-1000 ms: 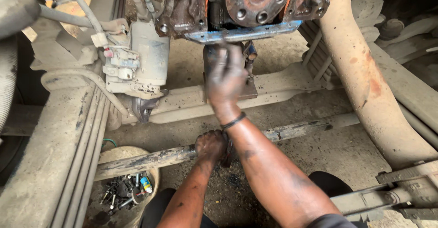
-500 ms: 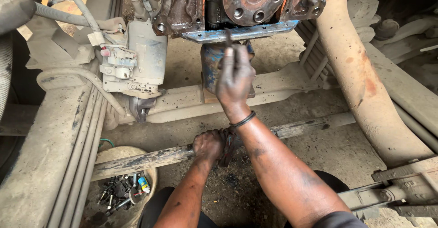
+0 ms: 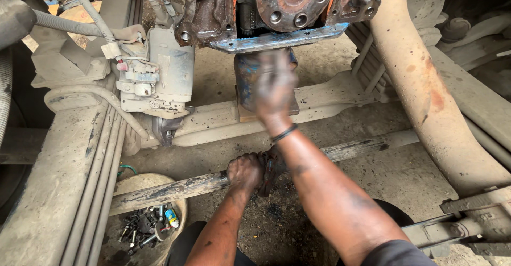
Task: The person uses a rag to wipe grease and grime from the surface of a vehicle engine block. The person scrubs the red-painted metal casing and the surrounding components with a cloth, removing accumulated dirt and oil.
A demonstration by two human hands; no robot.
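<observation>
The blue cylinder [image 3: 250, 80] stands under the blue-edged plate [image 3: 277, 38] of the rusty engine block [image 3: 287, 2], resting on the axle beam [image 3: 213, 119]. Our right hand [image 3: 274, 88] is up against it, blurred; we cannot tell its grip. Our left hand [image 3: 246, 171] is clenched tight around the wooden bar [image 3: 175, 187].

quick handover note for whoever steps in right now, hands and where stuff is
Left hand: fist closed around the long wooden bar lying across the ground.
Right hand: raised and motion-blurred in front of the blue cylinder under the blue plate; grip cannot be told.
Cylinder stands on a wooden block on the axle beam.
Bowl of bolts sits lower left.
Done and left: cannot be told.
</observation>
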